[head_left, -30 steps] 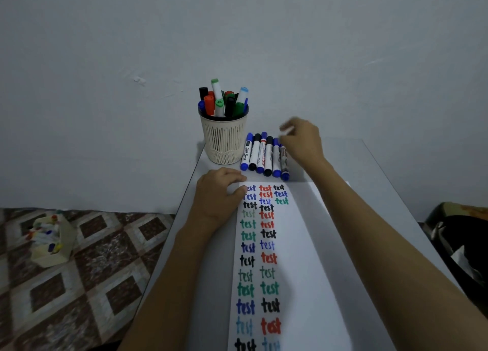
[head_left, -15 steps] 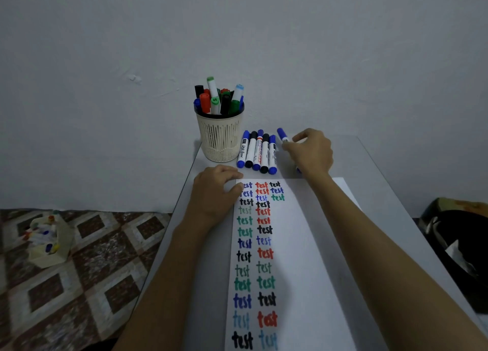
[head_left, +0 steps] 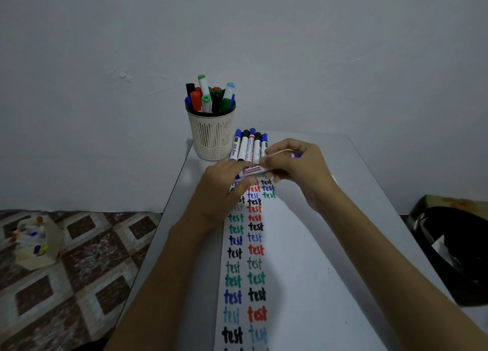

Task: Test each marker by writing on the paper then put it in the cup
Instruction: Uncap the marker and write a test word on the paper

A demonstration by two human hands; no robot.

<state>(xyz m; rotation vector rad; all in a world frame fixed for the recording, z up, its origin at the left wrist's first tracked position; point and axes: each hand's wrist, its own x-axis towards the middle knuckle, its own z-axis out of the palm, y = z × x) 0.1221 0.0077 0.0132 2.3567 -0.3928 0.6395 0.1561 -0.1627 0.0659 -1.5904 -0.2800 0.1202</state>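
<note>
Both hands hold one white marker (head_left: 253, 170) crosswise above the top of the paper (head_left: 295, 271). My left hand (head_left: 224, 189) grips its left end, where a blue cap shows. My right hand (head_left: 293, 165) grips its right end, and a bit of blue shows past the fingers. The paper carries columns of the word "test" in several colours. A cream slotted cup (head_left: 211, 136) at the table's far left corner is full of markers. Right of the cup, a row of several capped markers (head_left: 248, 146) lies side by side.
The grey table (head_left: 369, 192) stands against a plain wall. On the patterned floor to the left sits a small box of markers (head_left: 34, 242). A dark bag (head_left: 454, 247) lies beside the table's right edge.
My right hand brought the blue-capped marker from the right end of the row toward me. My left hand lifted off the paper's edge and took hold of the marker's other end.
</note>
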